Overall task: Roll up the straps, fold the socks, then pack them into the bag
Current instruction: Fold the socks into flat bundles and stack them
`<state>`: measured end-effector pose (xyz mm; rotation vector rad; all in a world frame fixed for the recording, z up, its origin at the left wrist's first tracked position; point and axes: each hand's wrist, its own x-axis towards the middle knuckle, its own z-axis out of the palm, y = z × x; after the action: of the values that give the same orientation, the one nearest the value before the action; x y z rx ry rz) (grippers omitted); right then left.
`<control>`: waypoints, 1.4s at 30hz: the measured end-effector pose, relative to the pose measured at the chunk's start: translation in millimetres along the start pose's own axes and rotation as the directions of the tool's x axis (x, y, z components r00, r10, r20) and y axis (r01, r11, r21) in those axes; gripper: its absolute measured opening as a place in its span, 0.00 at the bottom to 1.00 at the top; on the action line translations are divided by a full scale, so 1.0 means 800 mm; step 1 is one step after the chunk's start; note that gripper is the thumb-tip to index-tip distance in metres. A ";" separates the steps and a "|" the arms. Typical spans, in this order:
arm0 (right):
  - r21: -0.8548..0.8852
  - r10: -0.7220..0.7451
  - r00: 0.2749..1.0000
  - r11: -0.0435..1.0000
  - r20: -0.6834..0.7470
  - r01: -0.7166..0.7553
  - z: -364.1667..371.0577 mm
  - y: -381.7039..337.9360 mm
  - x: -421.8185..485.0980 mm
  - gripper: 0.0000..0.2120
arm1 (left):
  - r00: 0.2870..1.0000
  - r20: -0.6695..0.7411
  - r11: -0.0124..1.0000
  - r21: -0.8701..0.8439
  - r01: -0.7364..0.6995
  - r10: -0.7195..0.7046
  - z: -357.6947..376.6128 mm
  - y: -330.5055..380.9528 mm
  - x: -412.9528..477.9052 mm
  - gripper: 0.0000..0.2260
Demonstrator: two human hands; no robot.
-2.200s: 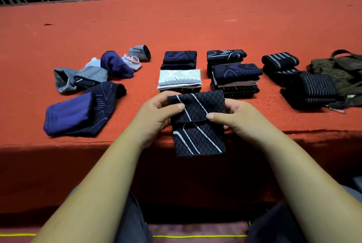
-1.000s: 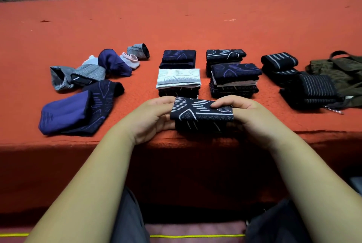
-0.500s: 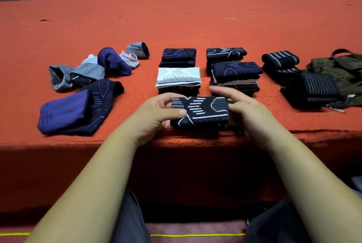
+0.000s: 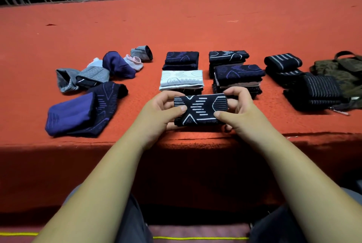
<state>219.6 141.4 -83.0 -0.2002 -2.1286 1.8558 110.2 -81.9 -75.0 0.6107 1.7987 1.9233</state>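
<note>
Sock folding is the step in hand. The left hand (image 4: 160, 111) and right hand (image 4: 241, 109) are clamped on the two ends of one black sock (image 4: 199, 110) with white lines, each with the thumb on top and the fingers curled behind. The sock is already folded into a compact block. It sits at the near edge of the worktop (image 4: 195, 33), just in front of the white sock (image 4: 181, 80); whether it rests on the cloth or hangs just above it I cannot tell.

The next move is probably to set it with the folded stacks (image 4: 238, 78), keeping the fold pinched until it lands so it does not spring open. After that, a reach left to the loose socks (image 4: 82, 111), which look unfolded.

The rolled straps (image 4: 283, 61) lie on the right, with the bag (image 4: 340, 68) beyond them at the frame's edge; its opening is not visible. The nearest stack is just behind the right fingers and could be knocked, and the straps lie between the socks and the bag
</note>
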 end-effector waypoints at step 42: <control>-0.187 -0.351 0.936 0.921 -0.022 0.341 0.200 -0.031 0.066 0.15 | 0.658 -0.734 0.962 -0.021 -0.271 0.169 -0.142 0.013 0.010 0.10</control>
<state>121.3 3.0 -69.3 0.0823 -2.1299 1.4432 37.0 -169.4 -71.1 -0.0327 2.0727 2.6964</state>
